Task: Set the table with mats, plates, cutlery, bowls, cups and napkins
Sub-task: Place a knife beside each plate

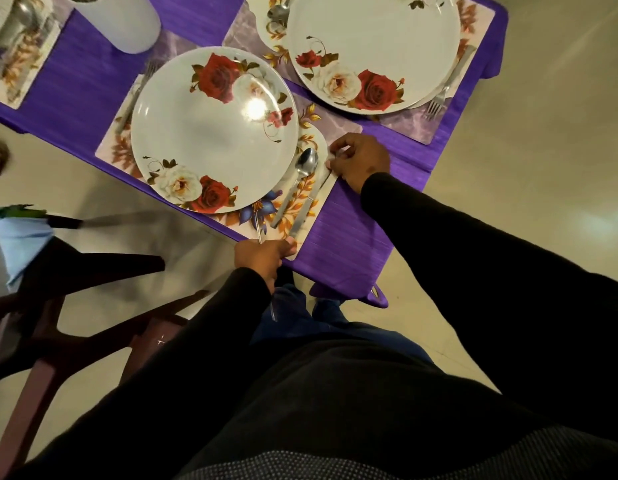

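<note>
Right hand pinching mat edge — rose plate bare, spoon beside

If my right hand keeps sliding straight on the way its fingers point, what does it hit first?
Most likely the spoon. The right hand pinches the near mat's edge, its fingers pointing toward the near plate; the spoon lies between them. Height over the mat is unclear.

Glossy glazed plate, shiny metal spoon, ribbed purple tablecloth.
</note>
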A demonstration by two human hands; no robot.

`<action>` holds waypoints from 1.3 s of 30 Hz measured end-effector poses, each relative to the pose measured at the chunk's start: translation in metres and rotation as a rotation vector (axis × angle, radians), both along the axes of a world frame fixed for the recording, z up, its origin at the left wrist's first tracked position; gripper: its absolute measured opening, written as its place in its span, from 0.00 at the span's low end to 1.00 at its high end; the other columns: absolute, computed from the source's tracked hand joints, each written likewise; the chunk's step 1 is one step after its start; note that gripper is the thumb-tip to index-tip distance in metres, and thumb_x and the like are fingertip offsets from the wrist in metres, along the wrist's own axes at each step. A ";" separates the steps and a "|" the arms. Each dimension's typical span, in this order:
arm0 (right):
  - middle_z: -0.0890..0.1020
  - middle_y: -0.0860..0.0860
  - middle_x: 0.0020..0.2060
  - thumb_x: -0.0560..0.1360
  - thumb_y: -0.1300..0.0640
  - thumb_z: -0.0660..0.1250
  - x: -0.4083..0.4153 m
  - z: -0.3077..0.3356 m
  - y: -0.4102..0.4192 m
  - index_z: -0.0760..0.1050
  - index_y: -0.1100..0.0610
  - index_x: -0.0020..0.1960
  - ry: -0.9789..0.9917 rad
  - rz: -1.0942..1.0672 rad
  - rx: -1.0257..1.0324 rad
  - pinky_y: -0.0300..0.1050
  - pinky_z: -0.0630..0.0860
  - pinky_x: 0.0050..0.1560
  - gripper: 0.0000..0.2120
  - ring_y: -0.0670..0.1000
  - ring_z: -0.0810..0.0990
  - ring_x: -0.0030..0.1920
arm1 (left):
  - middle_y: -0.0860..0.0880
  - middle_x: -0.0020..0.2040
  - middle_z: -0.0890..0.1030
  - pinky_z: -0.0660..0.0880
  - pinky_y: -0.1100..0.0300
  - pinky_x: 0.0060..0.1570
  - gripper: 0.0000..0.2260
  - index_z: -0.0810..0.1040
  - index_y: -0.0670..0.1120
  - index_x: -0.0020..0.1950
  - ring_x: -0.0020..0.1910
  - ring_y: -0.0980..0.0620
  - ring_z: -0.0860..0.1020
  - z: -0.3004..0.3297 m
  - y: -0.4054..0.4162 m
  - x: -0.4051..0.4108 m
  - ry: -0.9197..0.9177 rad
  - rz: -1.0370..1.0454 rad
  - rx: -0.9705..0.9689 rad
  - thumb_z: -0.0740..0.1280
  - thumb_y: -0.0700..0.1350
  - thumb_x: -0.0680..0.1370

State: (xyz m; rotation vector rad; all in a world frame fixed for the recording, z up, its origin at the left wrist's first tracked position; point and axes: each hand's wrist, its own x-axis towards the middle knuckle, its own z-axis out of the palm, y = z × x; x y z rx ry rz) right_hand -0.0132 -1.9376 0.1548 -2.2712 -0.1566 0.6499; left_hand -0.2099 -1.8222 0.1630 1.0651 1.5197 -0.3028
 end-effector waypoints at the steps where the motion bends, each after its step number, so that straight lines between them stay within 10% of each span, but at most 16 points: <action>1: 0.82 0.46 0.44 0.71 0.51 0.77 -0.001 0.001 0.000 0.82 0.48 0.51 -0.015 0.013 -0.011 0.40 0.76 0.50 0.10 0.48 0.81 0.47 | 0.47 0.50 0.86 0.73 0.66 0.22 0.23 0.78 0.41 0.62 0.38 0.55 0.77 0.000 0.000 -0.001 0.000 0.009 0.002 0.80 0.44 0.70; 18: 0.82 0.45 0.44 0.71 0.50 0.77 -0.008 -0.004 0.002 0.83 0.49 0.54 -0.063 0.020 -0.019 0.42 0.77 0.52 0.13 0.46 0.80 0.46 | 0.46 0.49 0.85 0.71 0.63 0.25 0.12 0.74 0.47 0.47 0.44 0.52 0.83 0.002 -0.004 -0.005 -0.011 0.040 0.079 0.78 0.41 0.72; 32: 0.80 0.44 0.44 0.71 0.53 0.77 -0.008 0.000 0.002 0.82 0.50 0.55 -0.026 0.015 -0.018 0.39 0.75 0.51 0.13 0.43 0.78 0.45 | 0.45 0.49 0.85 0.68 0.67 0.18 0.15 0.81 0.41 0.56 0.38 0.53 0.78 0.004 -0.001 -0.006 0.004 0.030 0.052 0.78 0.41 0.72; 39: 0.80 0.43 0.43 0.70 0.53 0.78 -0.011 -0.001 0.006 0.82 0.48 0.53 -0.040 -0.016 -0.022 0.42 0.78 0.52 0.12 0.45 0.79 0.46 | 0.46 0.46 0.86 0.74 0.62 0.30 0.15 0.78 0.42 0.56 0.37 0.55 0.82 0.007 -0.006 -0.008 -0.036 0.022 0.103 0.77 0.40 0.73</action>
